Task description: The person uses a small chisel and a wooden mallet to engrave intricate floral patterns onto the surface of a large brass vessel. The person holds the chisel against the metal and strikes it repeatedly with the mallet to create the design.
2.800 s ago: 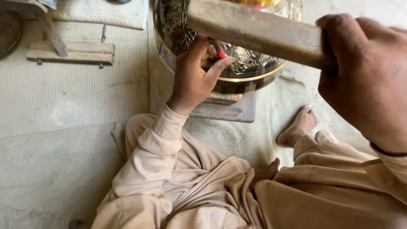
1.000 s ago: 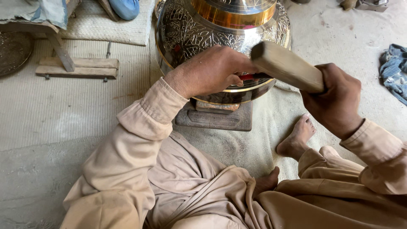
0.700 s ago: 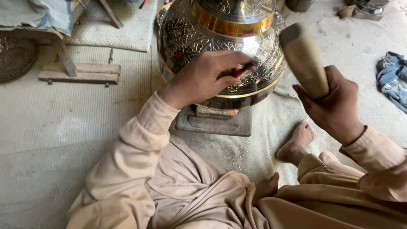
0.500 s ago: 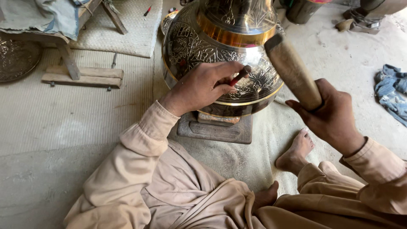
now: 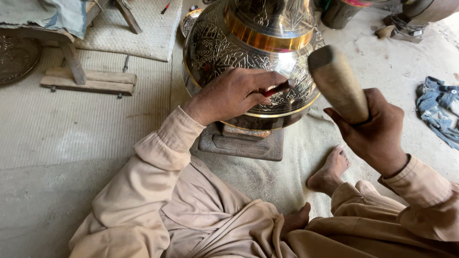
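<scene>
Head view: our left hand (image 5: pixel 229 93) pinches a slim chisel (image 5: pixel 278 88) against the engraved metal vessel (image 5: pixel 248 57), which stands on a block (image 5: pixel 241 143) at centre. Our right hand (image 5: pixel 375 131) grips a wooden mallet (image 5: pixel 337 81), raised right of the chisel. Engraving is in hand; the next strike calls for a square hit on the chisel head.

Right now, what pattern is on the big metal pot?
Engraved leafy floral scrollwork on the dark metal pot, with a plain golden band near its neck; head view.

The top of the engraved metal vessel (image 5: pixel 248 52) is getting cut off by the frame's upper edge. The left hand (image 5: pixel 232 93) is covering most of the thin tool (image 5: pixel 279 87), so its tip isn't showing. The wooden mallet (image 5: pixel 337 81) handle is disappearing inside the right hand (image 5: pixel 375 131).
</scene>
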